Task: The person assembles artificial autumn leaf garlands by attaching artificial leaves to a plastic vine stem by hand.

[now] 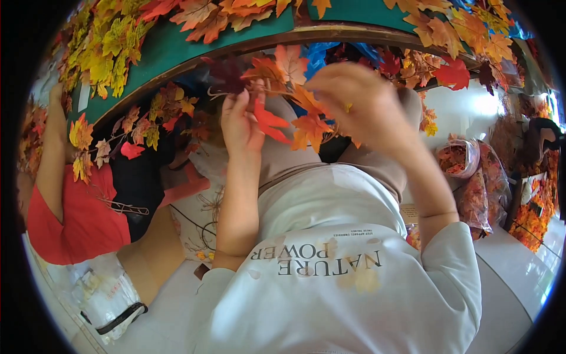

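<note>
Leaf spray [268,72] is pinched in L hand's [243,118] grip at 12 o'clock, nr tabletop [171,47] edge; leaf adj. seems under way. R hand [359,103], 1 o'clock, is blurred beside it; whether its grip is closed can't be told. Steady L hold prob. called for next. Yellow leaves [109,47] are heaped at 10 o'clock, bagged leaves [480,189] set at 3. View behind is cluttered by blue plastic [318,56], 12–1 o'clock.

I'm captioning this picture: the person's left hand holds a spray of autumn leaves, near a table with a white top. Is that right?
Not quite: the table has a green top, not white, as the head view shows. The left hand does hold the spray of autumn leaves.
</note>
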Demonstrator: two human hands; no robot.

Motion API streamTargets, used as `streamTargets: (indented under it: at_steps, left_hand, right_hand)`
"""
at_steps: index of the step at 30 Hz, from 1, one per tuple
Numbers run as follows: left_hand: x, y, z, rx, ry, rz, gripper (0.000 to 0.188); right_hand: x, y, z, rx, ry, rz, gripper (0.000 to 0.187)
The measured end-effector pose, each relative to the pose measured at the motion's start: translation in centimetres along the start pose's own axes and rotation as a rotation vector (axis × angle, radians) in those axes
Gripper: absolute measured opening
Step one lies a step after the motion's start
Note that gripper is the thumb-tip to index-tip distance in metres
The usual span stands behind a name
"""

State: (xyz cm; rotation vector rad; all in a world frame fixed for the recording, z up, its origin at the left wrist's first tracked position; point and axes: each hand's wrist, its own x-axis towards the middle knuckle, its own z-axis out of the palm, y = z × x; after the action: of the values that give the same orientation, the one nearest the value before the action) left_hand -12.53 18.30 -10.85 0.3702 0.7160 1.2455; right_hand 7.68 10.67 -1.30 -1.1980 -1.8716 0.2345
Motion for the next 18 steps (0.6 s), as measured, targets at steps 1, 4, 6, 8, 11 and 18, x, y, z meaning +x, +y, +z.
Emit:
streamTargets:
  at_steps: [1,4,6,8,11,18]
  left_hand:
    - [-0.6,-0.3,0.4,0.040,-0.042,-0.007,0.013]
    - [-2.1,-0.9,1.8,0.132,-0.105,-0.053,0.020]
    - [-2.6,-1.1,2.2,0.238,-0.054,-0.068,0.020]
    - [-2.0,-0.8,1.7,0.201,-0.162,-0.094,0.022]
    - [-1.3,-1.5,0.9,0.232,-0.105,-0.075,0.023]
    - [-1.0,-2.8,1.4,0.698,-0.270,-0.153,0.026]
  right_hand:
    - [-0.1,-0.1,1.9,-0.034,0.007,-0.002,0.020]
    - [-1.1,0.8,5.3,-0.094,0.010,0.055,0.022]
    - [-1.3,1.8,5.9,-0.109,-0.002,0.115,0.022]
    - [-1.3,2.6,6.0,0.133,0.053,0.111,0.024]
    - [-0.9,4.5,6.5,0.513,-0.140,0.536,0.016]
    - [0.3,8.4,9.3,0.188,-0.250,0.646,0.036]
